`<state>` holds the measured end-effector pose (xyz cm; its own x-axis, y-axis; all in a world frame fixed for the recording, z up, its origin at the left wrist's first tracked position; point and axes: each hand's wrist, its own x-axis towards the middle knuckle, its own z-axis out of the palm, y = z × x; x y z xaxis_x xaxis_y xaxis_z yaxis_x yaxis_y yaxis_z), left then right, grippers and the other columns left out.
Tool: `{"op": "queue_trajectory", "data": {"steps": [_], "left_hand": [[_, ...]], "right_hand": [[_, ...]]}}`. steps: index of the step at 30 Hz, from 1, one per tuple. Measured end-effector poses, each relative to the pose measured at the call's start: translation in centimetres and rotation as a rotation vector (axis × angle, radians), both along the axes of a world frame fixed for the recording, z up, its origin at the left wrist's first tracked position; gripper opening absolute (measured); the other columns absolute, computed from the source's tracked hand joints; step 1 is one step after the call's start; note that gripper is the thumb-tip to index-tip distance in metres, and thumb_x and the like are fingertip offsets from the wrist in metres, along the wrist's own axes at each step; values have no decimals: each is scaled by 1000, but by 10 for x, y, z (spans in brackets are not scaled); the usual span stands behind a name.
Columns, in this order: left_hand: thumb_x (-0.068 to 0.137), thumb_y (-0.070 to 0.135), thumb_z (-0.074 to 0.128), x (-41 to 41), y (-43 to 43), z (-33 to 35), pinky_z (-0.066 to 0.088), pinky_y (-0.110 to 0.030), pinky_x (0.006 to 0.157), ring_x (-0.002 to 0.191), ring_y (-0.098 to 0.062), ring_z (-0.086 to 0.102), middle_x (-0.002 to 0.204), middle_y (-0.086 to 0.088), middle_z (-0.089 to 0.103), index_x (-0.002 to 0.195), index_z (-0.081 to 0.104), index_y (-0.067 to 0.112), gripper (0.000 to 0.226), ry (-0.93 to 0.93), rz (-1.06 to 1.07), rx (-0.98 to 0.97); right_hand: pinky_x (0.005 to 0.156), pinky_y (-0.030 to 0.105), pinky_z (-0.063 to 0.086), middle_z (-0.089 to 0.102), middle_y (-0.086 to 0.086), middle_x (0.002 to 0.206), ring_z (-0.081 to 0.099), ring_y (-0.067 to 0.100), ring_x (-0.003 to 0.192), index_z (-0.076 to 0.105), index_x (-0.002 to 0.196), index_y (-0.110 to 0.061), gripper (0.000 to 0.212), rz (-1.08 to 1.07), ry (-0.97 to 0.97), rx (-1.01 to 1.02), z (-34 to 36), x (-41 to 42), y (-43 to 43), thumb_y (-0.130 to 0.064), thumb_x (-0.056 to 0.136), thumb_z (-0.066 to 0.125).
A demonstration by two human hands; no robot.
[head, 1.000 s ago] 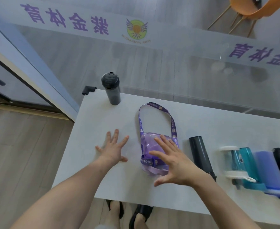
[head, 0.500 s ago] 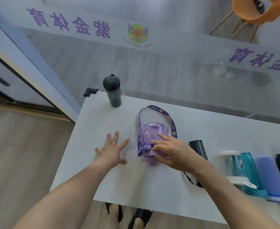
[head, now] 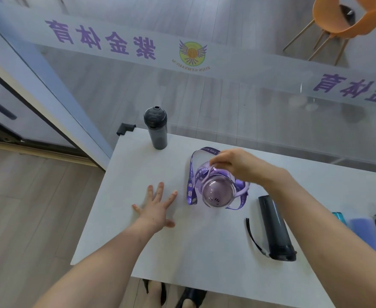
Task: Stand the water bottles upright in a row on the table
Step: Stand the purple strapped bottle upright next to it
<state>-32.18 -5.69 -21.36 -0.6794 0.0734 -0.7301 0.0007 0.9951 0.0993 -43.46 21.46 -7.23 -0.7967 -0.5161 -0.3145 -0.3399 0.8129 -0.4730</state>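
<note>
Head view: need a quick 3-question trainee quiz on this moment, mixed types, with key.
1. True or false: the purple bottle lies on its side.
2. Which hand is at the purple bottle? A) left hand B) right hand
3. Fill in: the dark bottle nearest the purple one is ____ on the table.

Key: 1. False, it is about upright, its top facing the camera. 2. B; the left hand rests flat on the table. 3. Lying down; the grey bottle at the far corner stands upright.
</note>
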Motion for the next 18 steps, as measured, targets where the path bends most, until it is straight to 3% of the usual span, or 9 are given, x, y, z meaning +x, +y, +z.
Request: {"op": "queue_trajectory", "data": {"steps": [5,8,13,18], "left_hand": [[84,64,73,-1,0,-4,25,-81,106,153,-30,-31,163,9,-40,153,-14,62,111,2,-12,-11],[84,64,74,-1,-1,-9,25,-81,106,153,-30,-32,163,10,-40,152,-15,63,112,0,-8,-10],[83,64,74,-2,-1,-11,24,-81,106,152,-29,-33,162,11,-41,151,-15,65,112,-5,0,-9],[84,65,73,-2,-2,-10,25,-80,106,153,-29,-32,162,11,-41,151,-16,64,112,-6,-10,-18]], "right_hand": [[95,29,48,69,-3,118,62,16,104,76,112,-33,20,4,-245,96,-15,-42,-9,-29,106,57],[102,32,45,65,-4,122,59,19,113,75,113,-30,18,1,-279,121,-25,-54,-15,-30,106,58],[100,33,46,63,-2,116,60,20,111,76,115,-28,19,-14,-227,112,-30,-51,-21,-29,106,59],[107,30,40,60,0,140,55,21,129,72,127,-21,26,-129,-31,-27,-22,-25,-16,-26,102,66]]}}
